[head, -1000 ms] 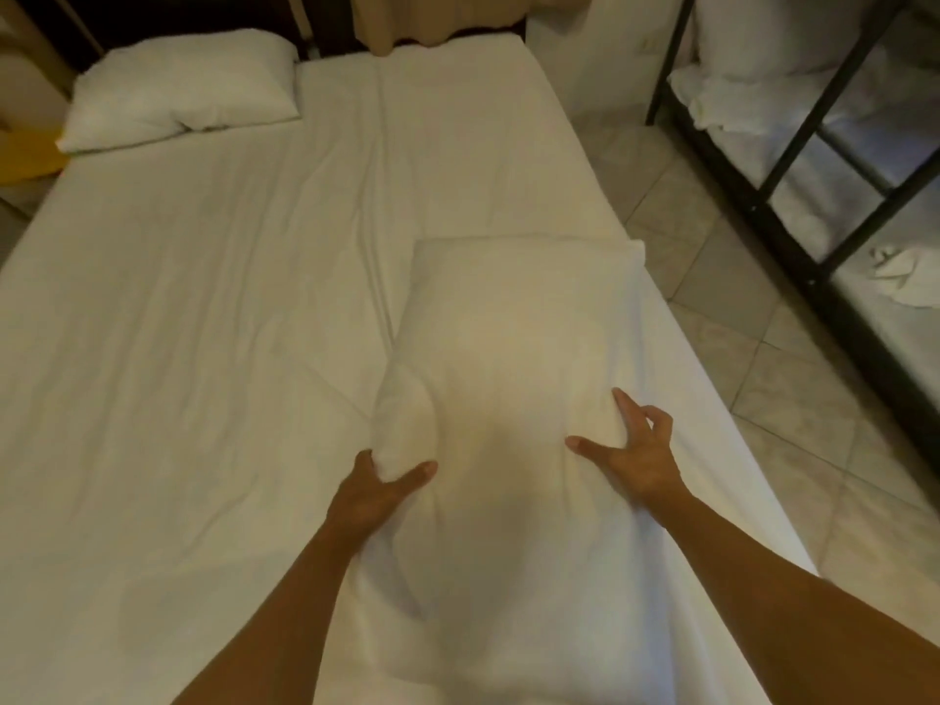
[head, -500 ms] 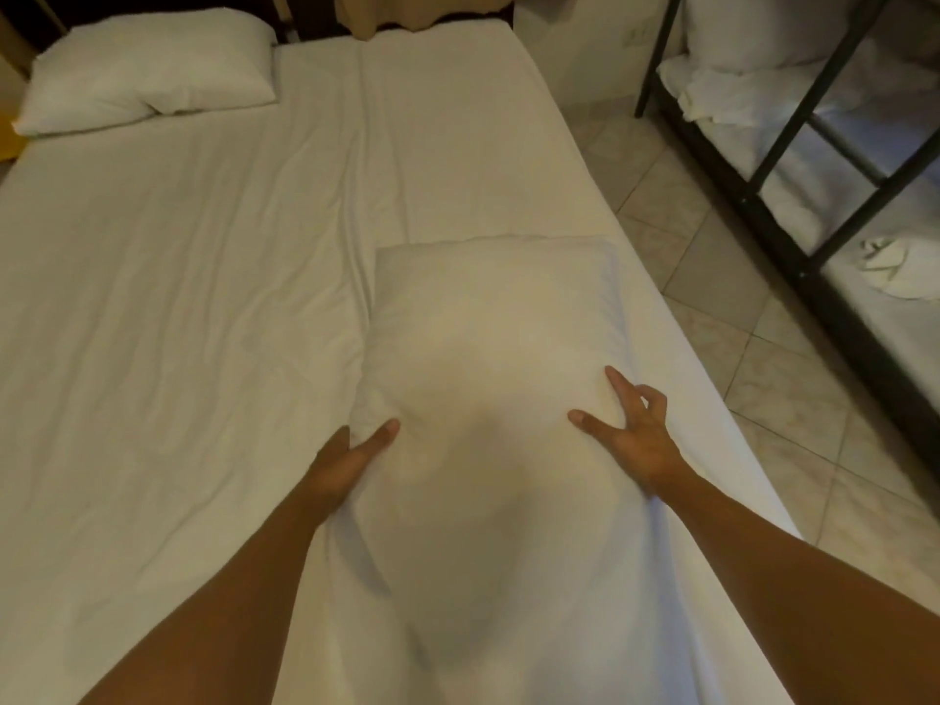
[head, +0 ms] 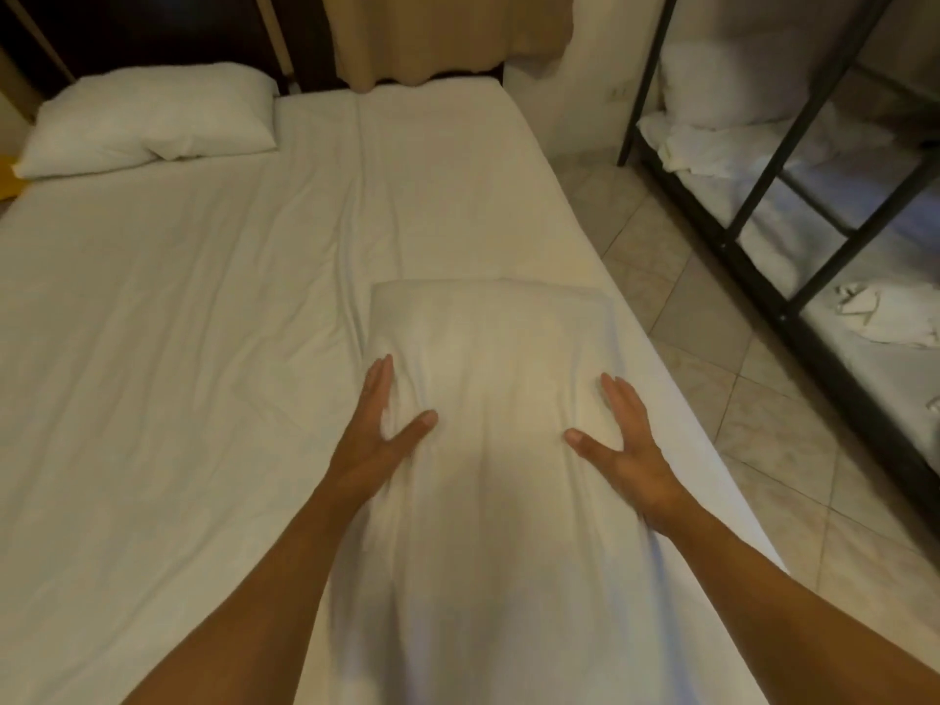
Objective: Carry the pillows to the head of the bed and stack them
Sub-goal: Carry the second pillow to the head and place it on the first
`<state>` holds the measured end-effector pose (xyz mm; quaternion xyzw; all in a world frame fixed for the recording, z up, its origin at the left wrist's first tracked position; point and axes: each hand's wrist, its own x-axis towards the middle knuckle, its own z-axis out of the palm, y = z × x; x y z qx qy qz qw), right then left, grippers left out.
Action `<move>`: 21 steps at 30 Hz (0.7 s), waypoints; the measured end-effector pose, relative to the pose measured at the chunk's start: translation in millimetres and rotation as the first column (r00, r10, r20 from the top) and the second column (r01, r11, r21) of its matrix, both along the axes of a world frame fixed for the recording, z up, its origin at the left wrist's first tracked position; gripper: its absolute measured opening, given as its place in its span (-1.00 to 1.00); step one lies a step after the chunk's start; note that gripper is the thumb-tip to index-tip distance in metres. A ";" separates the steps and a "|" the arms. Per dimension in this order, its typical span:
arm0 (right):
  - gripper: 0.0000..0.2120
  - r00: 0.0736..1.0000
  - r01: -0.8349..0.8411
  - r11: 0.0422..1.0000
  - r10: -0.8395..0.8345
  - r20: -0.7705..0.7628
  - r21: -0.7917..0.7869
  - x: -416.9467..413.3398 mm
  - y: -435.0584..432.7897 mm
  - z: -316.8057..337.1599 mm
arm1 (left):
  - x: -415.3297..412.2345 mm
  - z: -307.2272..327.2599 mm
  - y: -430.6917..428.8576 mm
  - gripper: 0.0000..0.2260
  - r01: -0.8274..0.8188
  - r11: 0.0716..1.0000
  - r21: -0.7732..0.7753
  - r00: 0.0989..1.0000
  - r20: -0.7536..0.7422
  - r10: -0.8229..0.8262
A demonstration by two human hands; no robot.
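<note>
Because the near pillow (head: 483, 399) looks soft, light and baggy, it will likely sag unless taken at its two long sides. Left hand (head: 379, 440) and right hand (head: 628, 445) press there, fingers spread, nothing clenched. It lies on the bed (head: 178, 348) between both grips; the far pillow (head: 147, 119) waits well beyond them.

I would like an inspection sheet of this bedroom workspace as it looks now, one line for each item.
Surface: bed with a wrinkled white sheet.
Job's things: near pillow lies lengthwise by the bed's right edge; far pillow lies at the head, left corner. Not stacked.
Clutter: yellow thing at the left edge, too cut off to name.
Grippers: left hand and right hand press the near pillow's sides, fingers spread.
Cables: nothing seen.
Surroundings: tiled floor, black bunk frame holding white linen, tan curtain.
</note>
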<state>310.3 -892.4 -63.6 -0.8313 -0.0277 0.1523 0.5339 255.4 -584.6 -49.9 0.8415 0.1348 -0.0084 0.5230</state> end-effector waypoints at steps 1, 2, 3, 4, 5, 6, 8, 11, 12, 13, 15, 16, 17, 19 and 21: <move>-0.18 0.999 -0.023 1.000 0.023 0.023 -0.018 -3.5 -1.0 14.5 | -2.9 13.8 -3.0 -0.21 0.040 0.998 0.038 0.999 0.006 -0.040; -0.21 0.998 -0.039 0.998 0.041 0.044 -0.039 -7.3 -3.0 30.2 | -6.0 28.3 -5.7 -0.22 0.069 0.995 0.068 0.997 0.015 -0.070; -0.23 0.996 -0.048 0.997 0.052 0.068 -0.061 -11.6 -5.9 46.3 | -9.6 43.9 -9.1 -0.23 0.094 0.990 0.105 0.994 0.035 -0.099; -0.25 0.994 -0.050 0.996 0.057 0.097 -0.076 -15.6 -10.1 63.3 | -13.3 61.1 -12.7 -0.23 0.114 0.984 0.138 0.990 0.064 -0.124; -0.25 0.990 -0.049 0.995 0.059 0.127 -0.083 -19.3 -15.5 81.0 | -17.3 79.2 -16.9 -0.24 0.130 0.977 0.168 0.985 0.093 -0.147; -0.26 0.986 -0.048 0.995 0.061 0.158 -0.088 -23.3 -21.3 99.3 | -21.1 98.1 -22.1 -0.25 0.138 0.973 0.183 0.980 0.117 -0.161; -0.26 0.974 -0.044 0.994 0.066 0.218 -0.103 -31.4 -34.0 138.5 | -27.1 137.6 -34.1 -0.25 0.151 0.967 0.204 0.970 0.157 -0.185; -0.26 0.960 -0.006 0.992 0.042 0.276 -0.128 -44.4 -58.7 197.9 | -34.0 196.6 -61.7 -0.22 0.205 0.944 0.260 0.945 0.199 -0.260; -0.26 0.955 0.009 0.991 0.031 0.294 -0.133 -48.7 -68.2 216.4 | -35.9 214.9 -72.1 -0.22 0.227 0.934 0.276 0.933 0.212 -0.290; -0.26 0.950 0.022 0.991 0.021 0.312 -0.132 -52.4 -78.5 234.6 | -37.2 232.3 -82.9 -0.22 0.246 0.925 0.289 0.920 0.229 -0.317; -0.25 0.939 0.046 0.992 -0.002 0.345 -0.120 -57.0 -102.2 268.8 | -37.2 263.1 -105.2 -0.23 0.271 0.911 0.312 0.895 0.266 -0.357; -0.24 0.931 0.058 0.991 -0.010 0.364 -0.121 -59.1 -115.0 284.9 | -37.0 277.5 -117.9 -0.23 0.279 0.906 0.319 0.885 0.282 -0.372; -0.23 0.923 0.070 0.990 -0.016 0.384 -0.126 -61.1 -128.5 299.6 | -37.0 290.8 -130.6 -0.24 0.285 0.902 0.323 0.874 0.299 -0.383; -0.21 0.906 0.086 0.988 -0.025 0.422 -0.126 -64.6 -158.5 325.4 | -37.4 314.4 -158.7 -0.25 0.291 0.900 0.325 0.855 0.333 -0.397; -0.21 0.888 0.095 0.987 -0.026 0.459 -0.127 -66.9 -192.3 346.9 | -37.4 334.4 -190.7 -0.26 0.281 0.901 0.332 0.846 0.358 -0.396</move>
